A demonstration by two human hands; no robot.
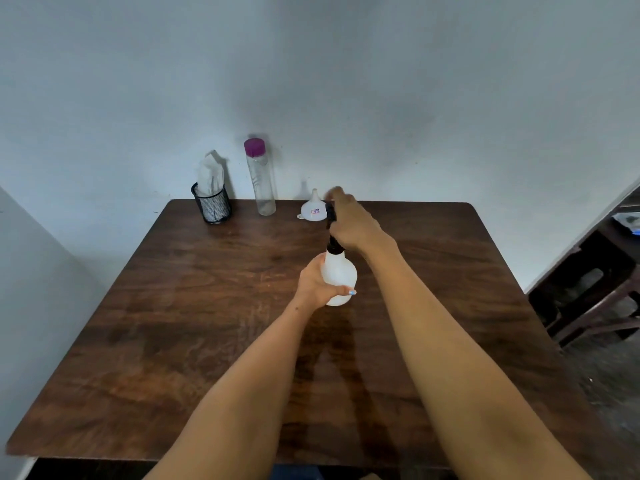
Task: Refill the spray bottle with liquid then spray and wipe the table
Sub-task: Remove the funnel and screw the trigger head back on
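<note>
Pale blue-grey walls meet behind a dark wooden worktop (207, 341), and the white spray bottle (338, 276) stands upright on it a little beyond its middle, serving as the landmark for everything else. At the bottle's left side, the left hand (317, 284) wraps its round body, the grip curled round it with a thumb tip showing at the front. Directly above the bottle, the right hand (351, 223) closes over the black spray head (331, 216), its grip curled about that head; the fingers are motion-blurred. Just beyond the bottle, near the far edge, a small white funnel (313, 210) sits wide end down with its spout pointing up. Further to the bottle's far left stands a tall clear bottle (260, 178) with a purple cap, and beyond that a black mesh cup (212, 204) holding a white cloth (210, 174). Well off to the bottle's right, past the worktop, a dark wooden stool (588, 289) stands on the floor.
</note>
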